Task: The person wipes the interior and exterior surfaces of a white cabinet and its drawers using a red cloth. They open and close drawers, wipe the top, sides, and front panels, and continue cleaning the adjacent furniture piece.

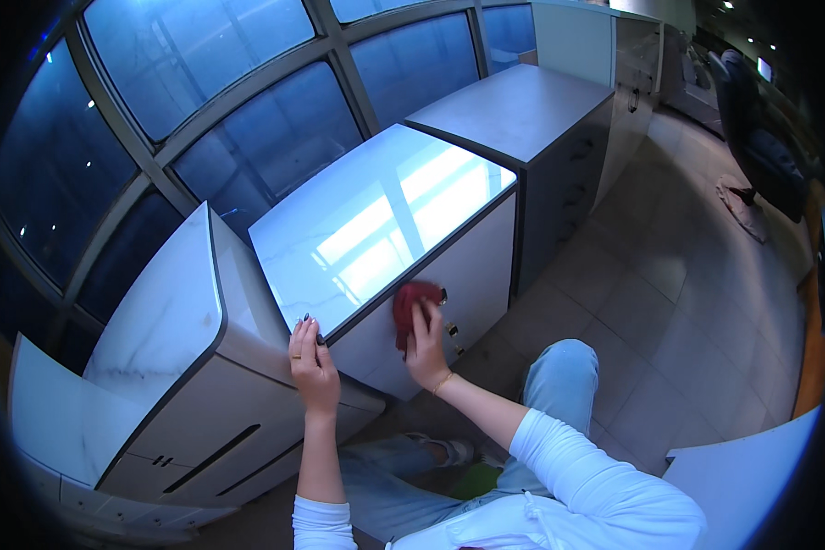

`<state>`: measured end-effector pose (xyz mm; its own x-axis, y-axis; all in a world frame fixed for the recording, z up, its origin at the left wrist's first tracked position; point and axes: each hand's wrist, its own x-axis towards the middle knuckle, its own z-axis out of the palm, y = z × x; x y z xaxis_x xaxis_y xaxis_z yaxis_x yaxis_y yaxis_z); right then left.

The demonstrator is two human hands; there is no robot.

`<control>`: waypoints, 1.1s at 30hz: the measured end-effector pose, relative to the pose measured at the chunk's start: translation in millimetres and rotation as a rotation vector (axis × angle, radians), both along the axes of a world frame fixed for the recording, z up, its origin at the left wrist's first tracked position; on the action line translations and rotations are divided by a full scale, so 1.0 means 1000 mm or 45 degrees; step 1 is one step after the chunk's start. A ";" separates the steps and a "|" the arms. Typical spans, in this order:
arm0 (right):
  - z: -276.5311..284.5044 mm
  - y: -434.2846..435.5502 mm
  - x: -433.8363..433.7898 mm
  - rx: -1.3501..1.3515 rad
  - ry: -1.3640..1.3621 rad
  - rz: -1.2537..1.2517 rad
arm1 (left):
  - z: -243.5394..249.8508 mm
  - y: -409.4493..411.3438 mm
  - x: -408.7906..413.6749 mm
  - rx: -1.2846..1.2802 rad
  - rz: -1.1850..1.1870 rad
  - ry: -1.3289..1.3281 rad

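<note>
My right hand presses a red cloth against the pale front panel of a cabinet, just under its dark top edge. Part of the cloth is blurred. Small dark and gold-coloured handles show on the panel to the right of that hand. My left hand rests at the near left corner of the same cabinet's glossy white marbled top, thumb and fingers over the edge. It holds no loose object. Bright window-like reflections lie across the top.
At left stands another marble-topped cabinet with long dark slots. A grey-topped drawer unit adjoins on the right. Framed windows run behind. A dark office chair stands on the tiled floor; a white surface edge is at lower right.
</note>
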<state>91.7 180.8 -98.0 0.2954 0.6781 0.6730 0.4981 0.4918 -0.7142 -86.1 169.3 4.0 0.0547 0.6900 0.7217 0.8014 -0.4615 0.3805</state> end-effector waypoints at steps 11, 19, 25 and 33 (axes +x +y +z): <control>-0.030 -0.031 -0.021 -0.280 0.000 0.320 | -0.006 0.004 0.007 0.089 0.001 0.007; -0.008 0.002 0.071 -0.332 -0.012 -0.091 | -0.011 0.005 0.007 0.142 0.028 -0.015; 0.006 0.038 0.097 -0.613 0.144 0.274 | -0.009 0.006 0.010 0.133 0.029 -0.013; 0.025 0.048 0.104 -0.794 -0.150 0.115 | -0.007 0.004 0.008 0.135 0.024 -0.004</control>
